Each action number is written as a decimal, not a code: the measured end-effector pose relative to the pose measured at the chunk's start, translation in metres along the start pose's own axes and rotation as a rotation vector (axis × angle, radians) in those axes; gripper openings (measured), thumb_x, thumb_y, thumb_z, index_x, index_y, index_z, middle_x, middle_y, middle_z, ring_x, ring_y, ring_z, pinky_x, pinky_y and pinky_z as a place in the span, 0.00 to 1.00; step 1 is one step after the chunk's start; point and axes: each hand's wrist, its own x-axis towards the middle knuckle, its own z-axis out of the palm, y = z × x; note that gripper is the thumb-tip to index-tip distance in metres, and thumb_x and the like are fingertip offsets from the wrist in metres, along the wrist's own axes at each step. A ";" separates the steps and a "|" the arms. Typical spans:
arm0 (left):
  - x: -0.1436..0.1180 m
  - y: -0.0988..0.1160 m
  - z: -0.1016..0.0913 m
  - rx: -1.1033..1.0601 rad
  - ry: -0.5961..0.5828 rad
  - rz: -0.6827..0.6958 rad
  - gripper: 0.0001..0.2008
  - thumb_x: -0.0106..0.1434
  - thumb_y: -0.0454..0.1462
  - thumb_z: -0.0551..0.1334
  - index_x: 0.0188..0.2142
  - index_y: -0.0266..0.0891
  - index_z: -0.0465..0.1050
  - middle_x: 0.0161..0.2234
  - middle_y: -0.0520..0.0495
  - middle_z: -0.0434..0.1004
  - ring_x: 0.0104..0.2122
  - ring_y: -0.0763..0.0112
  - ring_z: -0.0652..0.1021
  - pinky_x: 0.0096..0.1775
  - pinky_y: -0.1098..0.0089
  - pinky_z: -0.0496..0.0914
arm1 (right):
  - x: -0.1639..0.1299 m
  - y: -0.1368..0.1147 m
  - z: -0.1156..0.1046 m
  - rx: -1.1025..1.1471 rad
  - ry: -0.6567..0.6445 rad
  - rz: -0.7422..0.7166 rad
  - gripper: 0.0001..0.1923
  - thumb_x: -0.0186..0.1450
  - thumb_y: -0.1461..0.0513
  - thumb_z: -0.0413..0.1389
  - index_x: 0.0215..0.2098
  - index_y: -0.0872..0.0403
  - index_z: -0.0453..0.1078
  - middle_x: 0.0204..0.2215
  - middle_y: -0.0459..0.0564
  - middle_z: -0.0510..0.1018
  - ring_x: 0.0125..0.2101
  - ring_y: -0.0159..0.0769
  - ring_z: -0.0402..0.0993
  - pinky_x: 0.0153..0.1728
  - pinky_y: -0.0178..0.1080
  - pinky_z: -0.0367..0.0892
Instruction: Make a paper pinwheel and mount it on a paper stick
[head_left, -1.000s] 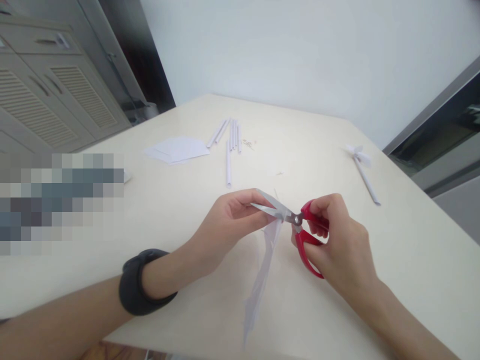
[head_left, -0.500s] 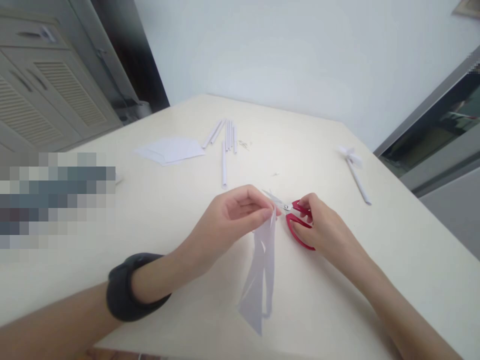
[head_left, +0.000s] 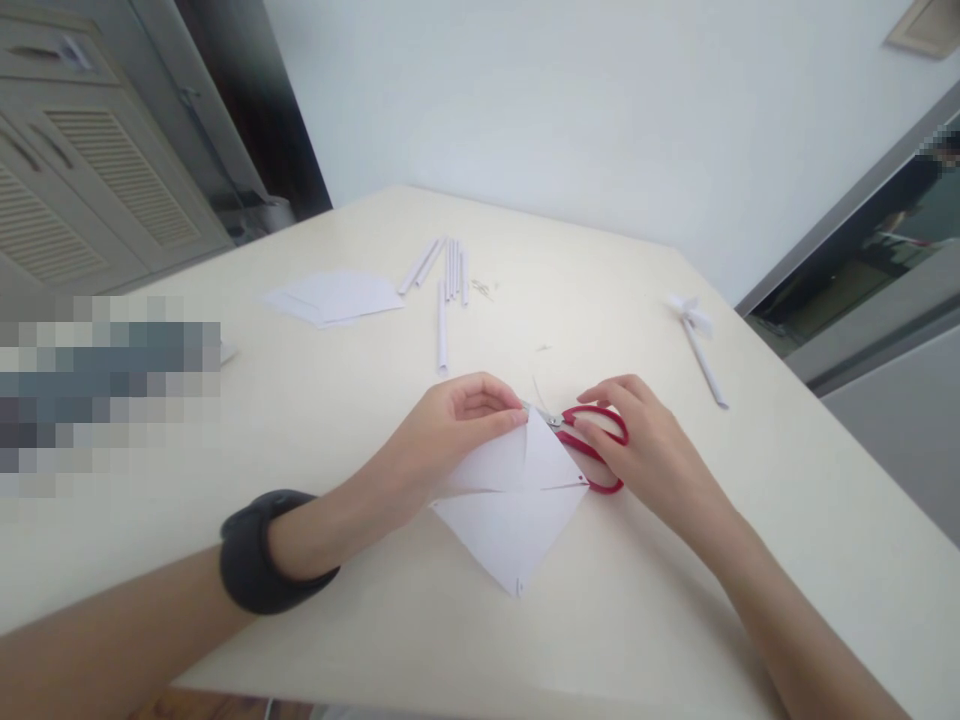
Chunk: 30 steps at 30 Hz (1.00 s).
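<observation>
A white square of paper (head_left: pixel 510 515) with cuts in from its corners lies flat on the cream table (head_left: pixel 360 420), one corner toward me. My left hand (head_left: pixel 450 435) pinches its far corner between thumb and fingers. My right hand (head_left: pixel 645 450) rests on red-handled scissors (head_left: pixel 589 440) that lie on the table just right of the paper, fingers laid over the handles. A black band sits on my left wrist.
Farther back lie several rolled white paper sticks (head_left: pixel 448 275) and a stack of white sheets (head_left: pixel 334 297). A finished paper pinwheel (head_left: pixel 697 330) lies at the right. A few small pins (head_left: pixel 484 290) sit by the sticks. Cabinets stand at the left.
The scissors went from cutting the held-up paper down onto the table. The paper, hanging folded before, is now spread flat, with my left hand still on its corner.
</observation>
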 end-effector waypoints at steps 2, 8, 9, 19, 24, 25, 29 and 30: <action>0.001 -0.001 0.000 0.008 -0.004 -0.002 0.10 0.55 0.42 0.64 0.32 0.39 0.69 0.32 0.51 0.74 0.31 0.72 0.73 0.29 0.75 0.63 | -0.003 -0.010 -0.005 0.085 0.108 -0.125 0.04 0.63 0.62 0.52 0.37 0.51 0.67 0.40 0.49 0.69 0.40 0.38 0.69 0.40 0.42 0.65; 0.003 -0.006 0.002 0.037 -0.041 0.007 0.10 0.56 0.41 0.63 0.35 0.39 0.68 0.35 0.49 0.75 0.35 0.69 0.76 0.33 0.72 0.66 | -0.017 -0.026 0.011 0.208 0.021 -0.361 0.10 0.59 0.65 0.57 0.38 0.52 0.62 0.40 0.49 0.67 0.41 0.37 0.65 0.38 0.39 0.66; 0.003 -0.007 0.003 0.046 -0.053 0.014 0.09 0.57 0.40 0.63 0.36 0.39 0.68 0.35 0.49 0.75 0.36 0.68 0.76 0.35 0.71 0.67 | -0.017 -0.026 0.015 0.183 0.019 -0.362 0.10 0.59 0.66 0.57 0.38 0.52 0.61 0.39 0.49 0.67 0.40 0.36 0.65 0.38 0.39 0.65; 0.002 -0.009 0.003 0.053 -0.104 0.017 0.08 0.57 0.37 0.62 0.37 0.39 0.68 0.36 0.48 0.75 0.36 0.69 0.76 0.38 0.70 0.68 | -0.015 -0.020 0.024 0.146 0.037 -0.318 0.06 0.61 0.67 0.53 0.36 0.52 0.62 0.38 0.49 0.66 0.38 0.36 0.65 0.37 0.40 0.66; 0.003 -0.007 0.002 0.057 -0.129 0.019 0.08 0.57 0.36 0.62 0.37 0.39 0.67 0.36 0.49 0.75 0.36 0.71 0.76 0.39 0.71 0.68 | -0.015 -0.020 0.026 0.128 0.054 -0.340 0.05 0.62 0.67 0.52 0.37 0.53 0.63 0.38 0.51 0.66 0.38 0.37 0.65 0.36 0.40 0.66; 0.003 -0.007 0.002 0.059 -0.130 0.018 0.08 0.58 0.36 0.62 0.37 0.39 0.67 0.36 0.49 0.75 0.36 0.71 0.76 0.38 0.71 0.68 | -0.015 -0.020 0.026 0.120 0.057 -0.348 0.05 0.62 0.67 0.52 0.37 0.53 0.63 0.39 0.51 0.66 0.38 0.37 0.65 0.36 0.40 0.66; 0.002 -0.008 0.003 0.066 -0.122 0.027 0.07 0.57 0.37 0.61 0.36 0.39 0.68 0.36 0.48 0.75 0.36 0.69 0.76 0.38 0.70 0.68 | -0.015 -0.019 0.026 0.074 0.074 -0.381 0.05 0.63 0.66 0.52 0.38 0.53 0.64 0.39 0.52 0.67 0.38 0.37 0.65 0.36 0.41 0.66; 0.002 -0.008 0.003 0.066 -0.120 0.031 0.07 0.57 0.37 0.61 0.36 0.39 0.69 0.36 0.48 0.75 0.36 0.69 0.76 0.38 0.70 0.68 | -0.015 -0.019 0.026 0.064 0.081 -0.388 0.04 0.63 0.65 0.52 0.38 0.53 0.64 0.39 0.52 0.67 0.38 0.37 0.65 0.36 0.41 0.65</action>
